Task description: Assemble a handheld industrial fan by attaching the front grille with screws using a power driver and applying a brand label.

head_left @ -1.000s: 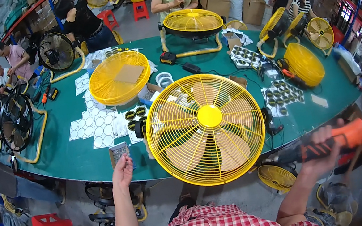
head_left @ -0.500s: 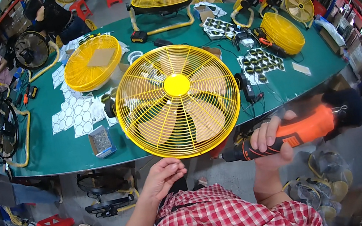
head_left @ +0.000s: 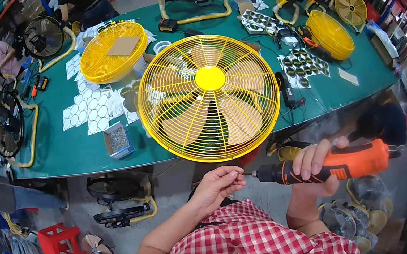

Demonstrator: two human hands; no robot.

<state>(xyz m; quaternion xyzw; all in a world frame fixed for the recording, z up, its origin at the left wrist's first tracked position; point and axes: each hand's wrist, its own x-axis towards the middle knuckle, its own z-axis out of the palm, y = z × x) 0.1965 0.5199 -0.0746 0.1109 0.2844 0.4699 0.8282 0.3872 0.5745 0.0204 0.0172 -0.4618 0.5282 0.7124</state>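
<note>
- The fan [head_left: 208, 98] is at the middle of the worktop's near edge, its grille facing the wearer, the lower rim reaching past the edge in this view.
- Its round guard is bright yellow, with close concentric wires, radiating ribs and a smooth, glossy central disc; broad tan blades show through.
- The power driver [head_left: 344, 161] is in front of the fan, lying nearly level, its bit pointing left.
- Its orange-and-black casing is rounded, narrowing to a dark nose and slim bit.
- The worktop [head_left: 77, 161] is flat and green; an open cardboard box [head_left: 123, 152] of small metal pieces stands left of the fan.
- The right hand [head_left: 313, 163] is wrapped around the driver's body.
- The left hand [head_left: 218, 184] has thumb and fingertips pressed together at the bit's tip; anything between them is too small to tell.
</note>
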